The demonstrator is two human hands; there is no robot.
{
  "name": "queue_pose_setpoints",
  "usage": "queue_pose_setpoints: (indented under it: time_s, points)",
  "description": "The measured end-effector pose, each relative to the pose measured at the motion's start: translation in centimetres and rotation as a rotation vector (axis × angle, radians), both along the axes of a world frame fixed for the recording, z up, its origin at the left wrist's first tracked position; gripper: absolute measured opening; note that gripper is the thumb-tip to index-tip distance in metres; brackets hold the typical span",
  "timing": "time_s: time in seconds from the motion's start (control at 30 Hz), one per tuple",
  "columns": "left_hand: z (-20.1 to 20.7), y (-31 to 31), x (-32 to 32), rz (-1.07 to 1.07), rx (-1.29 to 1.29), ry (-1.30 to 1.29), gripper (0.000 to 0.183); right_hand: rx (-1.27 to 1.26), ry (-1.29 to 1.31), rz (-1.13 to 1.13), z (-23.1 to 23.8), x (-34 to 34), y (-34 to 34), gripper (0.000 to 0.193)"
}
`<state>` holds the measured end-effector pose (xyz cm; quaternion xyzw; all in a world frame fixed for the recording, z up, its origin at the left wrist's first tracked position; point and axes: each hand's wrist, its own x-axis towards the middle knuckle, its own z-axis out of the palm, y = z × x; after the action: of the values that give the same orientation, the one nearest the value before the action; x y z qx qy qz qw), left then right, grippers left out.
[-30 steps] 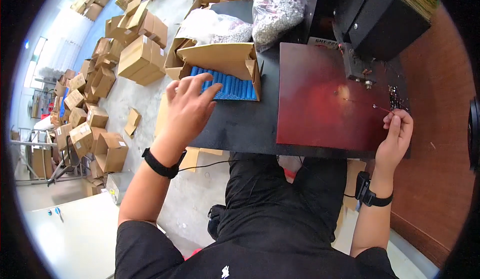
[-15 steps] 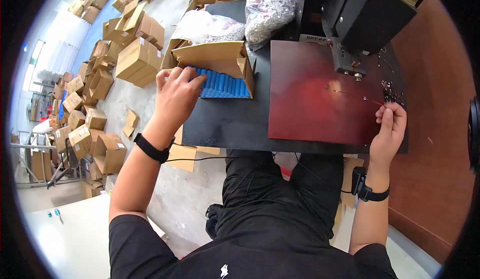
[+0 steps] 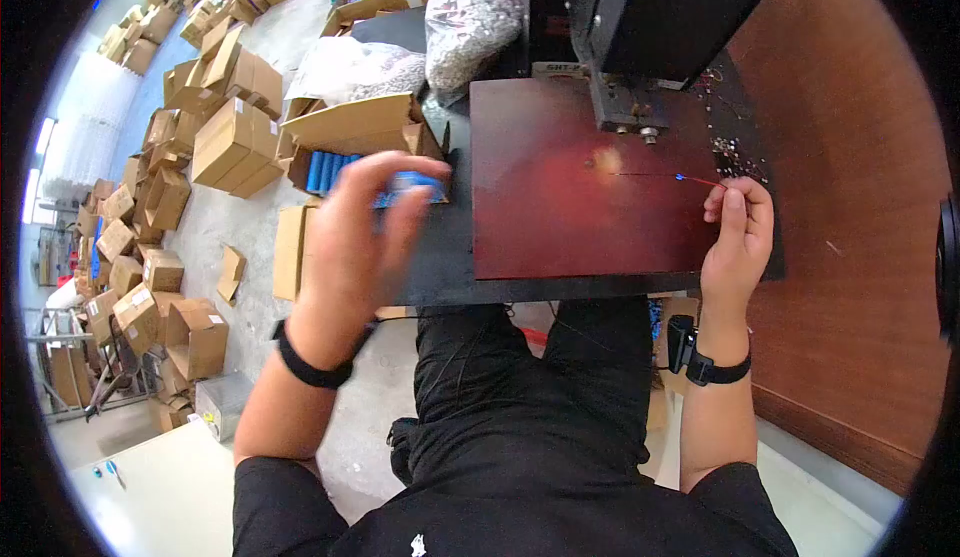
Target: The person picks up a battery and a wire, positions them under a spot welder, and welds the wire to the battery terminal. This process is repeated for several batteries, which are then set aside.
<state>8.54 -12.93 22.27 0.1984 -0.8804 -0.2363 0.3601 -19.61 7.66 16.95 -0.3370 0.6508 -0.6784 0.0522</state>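
My left hand [image 3: 345, 232], smeared by motion, is raised in front of an open cardboard box [image 3: 360, 119]. Its thumb and forefinger close round a blue cylindrical battery cell [image 3: 413, 183] with a pale end. More blue cells [image 3: 325, 169] stand in rows inside the box, partly hidden by the hand. On the right, my right hand [image 3: 742, 232] pinches a thin red wire [image 3: 706, 182] over the dark red board [image 3: 560, 237]. A small blue piece [image 3: 679, 176] sits along the wire, and a fine dark lead runs left from it.
A black machine [image 3: 660, 27] with a metal head [image 3: 628, 115] overhangs the board's far side. Small metal bits [image 3: 735, 155] lie beside it. Clear bags of pale pieces [image 3: 475, 32] stand behind the box. Many cartons [image 3: 235, 147] cover the floor at left; a brown panel [image 3: 840, 207] borders the right.
My left hand has come back from the rows of cells toward me, with a blue cell in its fingers. The right hand still pinches the wire. The whole view has shifted slightly.
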Motion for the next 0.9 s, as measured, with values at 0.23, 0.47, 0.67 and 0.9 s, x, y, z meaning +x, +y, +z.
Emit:
queue_pose_setpoints:
  time_s: [0.23,0.47,0.67,0.9]
  points:
    - [-1.8,4.5,-9.7,-0.129,0.413,-0.046,0.026,-0.075,-0.083,0.045,1.0,-0.5,-0.1,0.015]
    - [-2.4,3.9,-11.7,-0.139,0.386,-0.064,0.028,-0.145,-0.036,0.121,0.6,-1.1,0.0,0.014]
    - [-2.9,3.6,-12.5,-0.134,0.416,-0.084,0.029,-0.168,-0.024,0.137,0.2,-1.0,0.5,0.014]
    - [-2.4,3.1,-13.0,-0.131,0.301,-0.199,0.03,-0.216,-0.039,0.104,0.2,-1.6,0.3,0.015]
